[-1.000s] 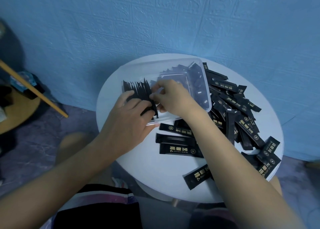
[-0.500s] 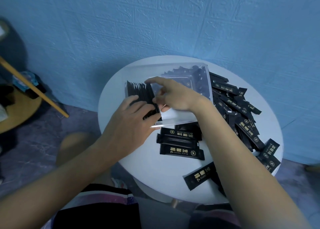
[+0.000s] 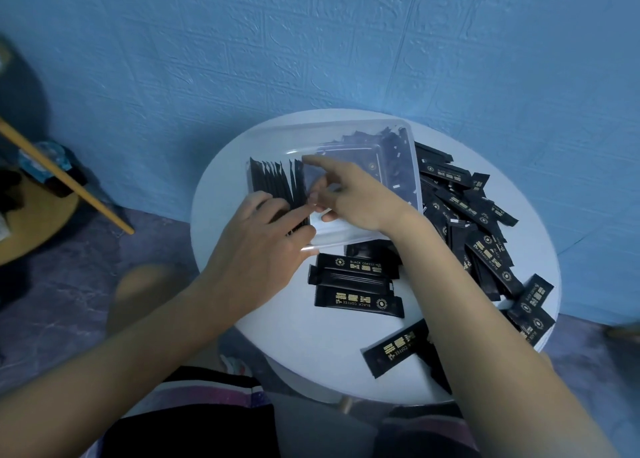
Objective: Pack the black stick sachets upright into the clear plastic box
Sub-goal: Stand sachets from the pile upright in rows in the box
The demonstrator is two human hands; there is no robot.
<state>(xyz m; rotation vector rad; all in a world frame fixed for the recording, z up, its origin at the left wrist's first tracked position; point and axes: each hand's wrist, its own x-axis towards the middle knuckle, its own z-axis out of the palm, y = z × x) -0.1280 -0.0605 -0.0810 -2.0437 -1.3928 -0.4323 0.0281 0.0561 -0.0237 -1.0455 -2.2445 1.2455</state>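
The left hand point(image 3: 263, 239) is laid flat, fingers straight, against the row of upright sachets point(image 3: 273, 180) at the left end of the box point(image 3: 346, 239). The right hand point(image 3: 353, 198), curled at the row a second ago, is now opened, forefinger stretched, nothing held: another sachet seems packed. The right part of the box is left free; loose sachets point(image 3: 360, 300) are strewn on the bench point(image 3: 294, 336) beside it.

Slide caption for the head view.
Left hand presses upright sachets in the clear box; right hand reaches in beside them.
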